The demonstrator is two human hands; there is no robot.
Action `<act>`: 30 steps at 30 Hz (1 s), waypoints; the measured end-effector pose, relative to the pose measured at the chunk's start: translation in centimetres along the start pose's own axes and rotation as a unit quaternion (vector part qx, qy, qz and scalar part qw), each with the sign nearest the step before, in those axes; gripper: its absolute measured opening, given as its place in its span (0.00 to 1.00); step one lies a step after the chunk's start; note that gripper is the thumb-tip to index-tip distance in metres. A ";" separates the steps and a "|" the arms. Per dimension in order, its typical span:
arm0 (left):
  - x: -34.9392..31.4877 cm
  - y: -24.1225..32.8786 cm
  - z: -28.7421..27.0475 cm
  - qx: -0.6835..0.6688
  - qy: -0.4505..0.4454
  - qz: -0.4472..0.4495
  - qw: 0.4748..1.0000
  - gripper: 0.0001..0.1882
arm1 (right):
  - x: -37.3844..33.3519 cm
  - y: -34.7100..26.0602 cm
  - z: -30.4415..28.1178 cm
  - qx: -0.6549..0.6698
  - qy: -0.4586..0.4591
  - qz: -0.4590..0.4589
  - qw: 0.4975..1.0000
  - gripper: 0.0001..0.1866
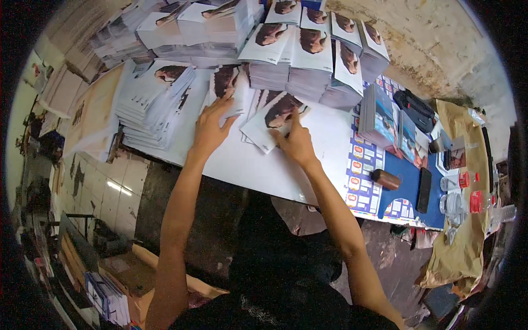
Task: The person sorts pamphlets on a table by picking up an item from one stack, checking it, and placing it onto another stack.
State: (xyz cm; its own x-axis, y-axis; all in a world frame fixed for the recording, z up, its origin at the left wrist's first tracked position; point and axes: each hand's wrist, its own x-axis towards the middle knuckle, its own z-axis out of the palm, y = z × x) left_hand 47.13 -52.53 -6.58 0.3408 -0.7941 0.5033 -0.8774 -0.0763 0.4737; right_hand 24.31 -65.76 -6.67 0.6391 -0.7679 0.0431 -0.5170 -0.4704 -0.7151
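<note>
My left hand [212, 129] lies with its fingers stretched over a booklet [224, 81] that has a brown picture on a white cover. Its thumb stands apart from the fingers, near the lower edge of that booklet. To the right, my right hand [297, 142] touches another such booklet [278, 115], which is tilted on top of a few loose ones. The index finger points out over the brown picture and the thumb rests near the cover's left part; neither hand is closed round anything. Both booklets are on a white tabletop [258, 173].
Booklet stacks [311, 71] stand along the back, with a fanned pile [151, 104] at the left. On the right are blue-covered booklets [379, 118], a brown cylindrical object [386, 179], a black phone-like slab [424, 190], a black pouch [415, 110] and plastic bottles [454, 202] on brown paper.
</note>
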 end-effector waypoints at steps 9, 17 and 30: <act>0.0 2.2 -0.8 -0.042 -0.033 -0.069 0.996 0.28 | -0.4 0.1 -2.4 -0.073 -0.004 -0.012 0.997 0.46; 0.1 0.1 -1.4 0.102 -0.044 0.032 0.993 0.33 | -7.7 4.6 -4.2 0.102 0.071 -0.020 0.992 0.38; -5.6 3.8 7.4 -0.169 0.083 -0.251 0.950 0.35 | -1.7 -1.1 0.6 0.197 -0.001 0.022 0.980 0.46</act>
State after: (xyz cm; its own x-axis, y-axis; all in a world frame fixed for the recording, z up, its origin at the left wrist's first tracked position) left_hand 39.42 -52.85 -12.96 0.7608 -0.6000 0.2471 -0.4419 -0.2002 0.8744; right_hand 24.13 -63.74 -6.39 0.6228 -0.7824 0.0055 -0.2832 -0.2320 -0.9306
